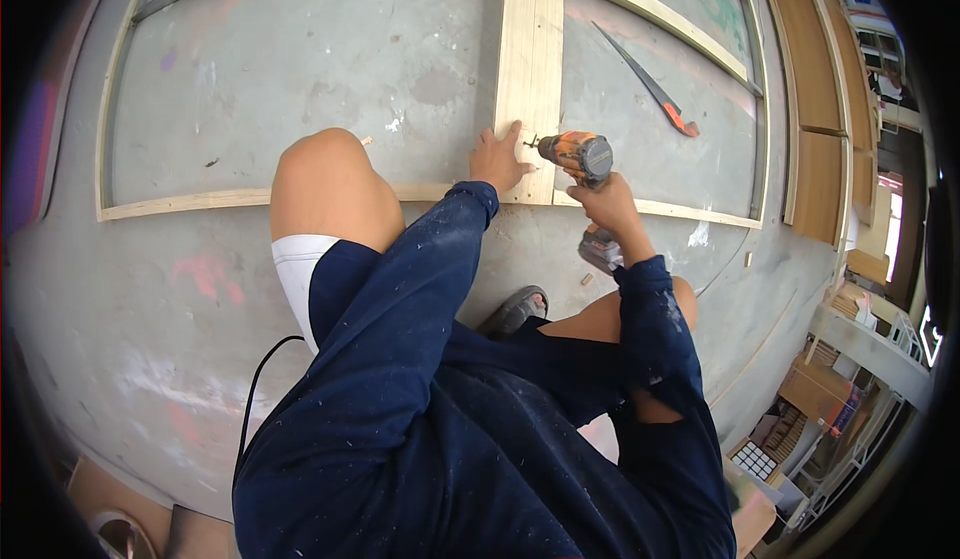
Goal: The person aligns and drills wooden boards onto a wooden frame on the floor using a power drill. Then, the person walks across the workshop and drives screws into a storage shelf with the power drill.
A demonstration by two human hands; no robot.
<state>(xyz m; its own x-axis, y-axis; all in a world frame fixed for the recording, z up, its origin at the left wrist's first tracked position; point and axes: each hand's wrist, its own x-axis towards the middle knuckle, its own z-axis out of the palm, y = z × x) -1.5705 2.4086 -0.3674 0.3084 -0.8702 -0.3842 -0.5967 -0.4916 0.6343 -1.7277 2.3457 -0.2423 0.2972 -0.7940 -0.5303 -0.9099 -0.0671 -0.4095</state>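
An orange and black cordless drill points its tip over the near end of a wooden board. The right hand is curled around the drill's grip. The left hand rests spread out on the board. A handsaw lies on the gray floor nearby.

The person wears a loose navy long-sleeved top, its cloth creased and flecked with pale dust. The left sleeve ends in a gathered cuff; the right sleeve carries whitish smears below its own cuff. The shorts are navy too, with a white side panel. A grey open sandal shows on one foot. Both the left hand and right hand are bare. A thin black cable curves beside the top's left side.
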